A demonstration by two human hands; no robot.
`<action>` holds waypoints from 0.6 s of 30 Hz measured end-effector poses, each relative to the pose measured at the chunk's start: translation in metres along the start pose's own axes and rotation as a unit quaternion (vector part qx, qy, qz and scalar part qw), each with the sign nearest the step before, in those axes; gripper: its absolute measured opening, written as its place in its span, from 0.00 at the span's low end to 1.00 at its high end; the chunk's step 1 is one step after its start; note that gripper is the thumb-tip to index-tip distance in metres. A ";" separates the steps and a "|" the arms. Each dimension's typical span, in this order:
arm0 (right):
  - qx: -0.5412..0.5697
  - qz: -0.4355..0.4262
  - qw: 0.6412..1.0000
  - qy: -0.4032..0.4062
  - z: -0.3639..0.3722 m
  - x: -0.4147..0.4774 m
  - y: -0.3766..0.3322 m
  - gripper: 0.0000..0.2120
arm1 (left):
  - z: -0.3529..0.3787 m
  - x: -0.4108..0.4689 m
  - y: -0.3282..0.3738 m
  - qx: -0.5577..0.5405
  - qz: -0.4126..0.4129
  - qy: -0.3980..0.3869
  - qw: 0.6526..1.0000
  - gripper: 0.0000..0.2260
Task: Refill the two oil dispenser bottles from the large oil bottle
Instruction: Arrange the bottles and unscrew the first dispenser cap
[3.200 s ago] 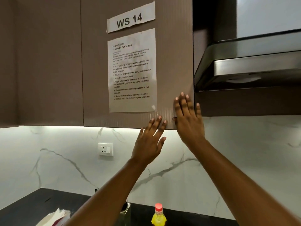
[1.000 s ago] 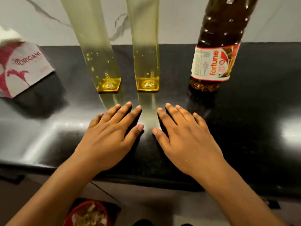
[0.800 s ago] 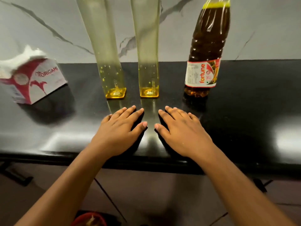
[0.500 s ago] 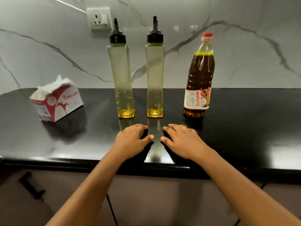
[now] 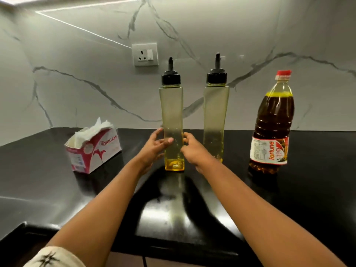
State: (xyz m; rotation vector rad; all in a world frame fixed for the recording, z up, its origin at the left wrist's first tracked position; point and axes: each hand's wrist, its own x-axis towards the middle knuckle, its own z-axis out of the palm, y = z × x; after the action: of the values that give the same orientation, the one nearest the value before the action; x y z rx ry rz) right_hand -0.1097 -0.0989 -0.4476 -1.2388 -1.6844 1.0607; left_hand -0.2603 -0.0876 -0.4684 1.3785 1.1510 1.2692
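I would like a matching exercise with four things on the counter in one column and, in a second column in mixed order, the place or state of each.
Things:
1. left dispenser bottle
2. right dispenser bottle
3. large oil bottle
4. tissue box

Places or states:
A. far right, red cap on
B. far left, tissues sticking out
C. between both hands
D. partly behind the right hand

Pairs: 1-C, 2-D, 3-A, 4-B

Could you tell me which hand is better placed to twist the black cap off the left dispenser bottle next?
Probably the right hand. Both hands flank the left dispenser bottle low on its body, so neither is nearer its black cap. The left hand already curls around the body to steady it.
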 end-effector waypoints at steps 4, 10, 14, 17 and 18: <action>-0.009 -0.012 1.000 0.005 -0.002 -0.017 0.003 0.26 | 0.011 -0.015 -0.004 0.015 0.030 -0.003 0.999 0.20; -0.044 -0.041 0.997 0.039 -0.020 -0.059 -0.007 0.21 | 0.020 -0.053 0.001 0.042 0.056 -0.026 0.997 0.24; -0.008 -0.156 0.981 0.112 -0.038 -0.073 -0.060 0.23 | 0.024 -0.065 0.002 0.055 0.059 -0.026 0.996 0.26; 0.019 -0.192 0.973 0.126 -0.048 -0.057 -0.101 0.32 | 0.026 -0.068 0.002 0.051 0.066 -0.025 0.996 0.25; 0.020 -0.189 0.974 0.120 -0.051 -0.051 -0.112 0.36 | 0.026 -0.067 0.001 0.053 0.069 -0.023 0.996 0.25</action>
State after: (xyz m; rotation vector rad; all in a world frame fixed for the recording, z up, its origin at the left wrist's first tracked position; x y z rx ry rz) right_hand -0.0876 -0.1594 -0.3310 -0.9284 -1.6170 0.6814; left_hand -0.2371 -0.1550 -0.4791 1.5819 1.1210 1.2812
